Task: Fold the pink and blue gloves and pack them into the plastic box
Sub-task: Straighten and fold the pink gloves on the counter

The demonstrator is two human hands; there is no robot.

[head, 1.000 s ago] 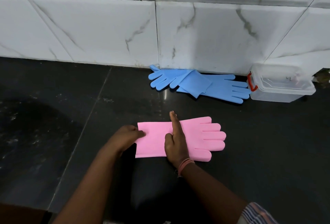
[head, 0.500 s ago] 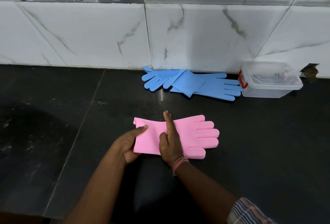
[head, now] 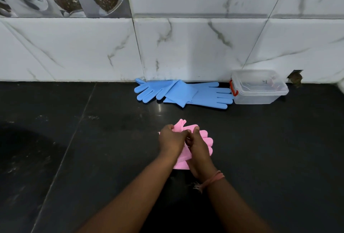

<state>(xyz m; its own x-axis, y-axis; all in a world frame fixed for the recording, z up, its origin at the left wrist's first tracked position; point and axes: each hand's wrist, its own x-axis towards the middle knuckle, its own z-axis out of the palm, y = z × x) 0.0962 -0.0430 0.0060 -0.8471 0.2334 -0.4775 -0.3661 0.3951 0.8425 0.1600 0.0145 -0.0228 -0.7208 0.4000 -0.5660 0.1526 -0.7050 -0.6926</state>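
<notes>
Head view: left hand [head: 172, 138] & right hand [head: 198, 151] both have a clenched grip on the pink gloves [head: 204, 139], part-folded on the black table [head: 74, 158]. Blue gloves [head: 178, 92] lie by the wall, just beside the plastic box [head: 258, 87], lid on.

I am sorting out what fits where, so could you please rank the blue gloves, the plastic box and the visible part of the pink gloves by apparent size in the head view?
1. blue gloves, widest spread
2. plastic box
3. pink gloves, partly hidden by both hands and nearer the camera, so unsure
</notes>
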